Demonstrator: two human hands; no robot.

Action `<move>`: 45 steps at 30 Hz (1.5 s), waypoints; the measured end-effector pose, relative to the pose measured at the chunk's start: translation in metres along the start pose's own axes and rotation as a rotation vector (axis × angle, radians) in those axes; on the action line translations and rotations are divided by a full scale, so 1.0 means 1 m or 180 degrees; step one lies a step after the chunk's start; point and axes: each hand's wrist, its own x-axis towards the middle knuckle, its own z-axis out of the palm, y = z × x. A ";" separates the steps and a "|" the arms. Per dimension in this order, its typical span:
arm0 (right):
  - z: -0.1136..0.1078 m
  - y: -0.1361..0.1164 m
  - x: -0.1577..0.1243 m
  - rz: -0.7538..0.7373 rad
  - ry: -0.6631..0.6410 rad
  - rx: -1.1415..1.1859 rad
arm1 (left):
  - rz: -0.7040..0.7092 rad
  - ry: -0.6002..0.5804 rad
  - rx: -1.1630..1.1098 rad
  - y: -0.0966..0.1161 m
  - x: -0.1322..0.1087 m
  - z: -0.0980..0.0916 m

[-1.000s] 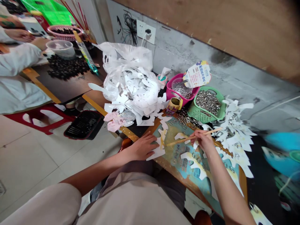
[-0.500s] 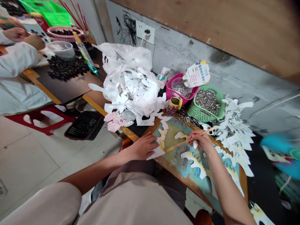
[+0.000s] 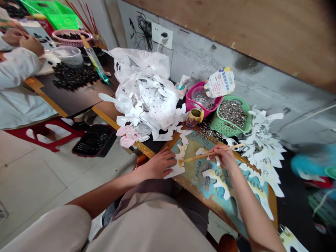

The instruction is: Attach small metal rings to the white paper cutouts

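While the loosely open left hand [image 3: 160, 164] steadies the white cutout [image 3: 179, 170], the right hand [image 3: 223, 155], closed around a wooden stick [image 3: 198, 156], should stroke lightly and evenly.

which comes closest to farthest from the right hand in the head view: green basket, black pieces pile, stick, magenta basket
From the right hand:
1. Stick: held in its fingers
2. Green basket: just beyond the hand
3. Magenta basket: left of the green one
4. Black pieces pile: far left
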 end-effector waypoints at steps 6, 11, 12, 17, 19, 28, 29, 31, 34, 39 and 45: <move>0.000 0.006 -0.007 -0.0007 0.0146 0.0112 | -0.0005 0.0024 -0.0023 -0.001 0.000 0.001; 0.000 0.007 -0.014 0.0118 -0.0044 0.0029 | -0.0036 0.0016 -0.0021 0.000 0.000 0.001; 0.001 0.007 -0.015 0.0082 0.0047 0.0071 | -0.0045 0.0010 -0.0018 -0.001 0.000 0.001; 0.002 0.009 -0.019 0.0087 0.0027 -0.0007 | -0.0034 0.0032 -0.0018 -0.001 -0.001 0.002; 0.003 0.012 -0.020 0.0047 0.0031 0.0012 | -0.0030 0.0051 -0.0015 -0.001 -0.001 0.002; -0.006 0.008 -0.031 0.0108 -0.0075 -0.0192 | -0.0056 0.0028 -0.0041 -0.002 -0.001 0.002; -0.009 0.005 -0.034 0.0055 0.0059 -0.0202 | -0.0059 0.0047 -0.0053 -0.001 -0.001 0.002; -0.011 0.003 -0.039 -0.0131 0.0373 -0.0170 | -0.0051 0.0063 -0.0075 -0.001 -0.001 0.002; -0.006 0.005 -0.044 -0.0276 0.0410 -0.0072 | -0.0030 0.0037 -0.0091 -0.001 0.000 0.000; 0.000 0.010 -0.046 -0.0125 0.0083 -0.0242 | -0.0030 0.0012 -0.0076 -0.001 0.000 0.000; -0.008 0.010 -0.050 -0.0249 0.0204 -0.0212 | -0.0059 0.0047 -0.0097 -0.001 -0.002 0.001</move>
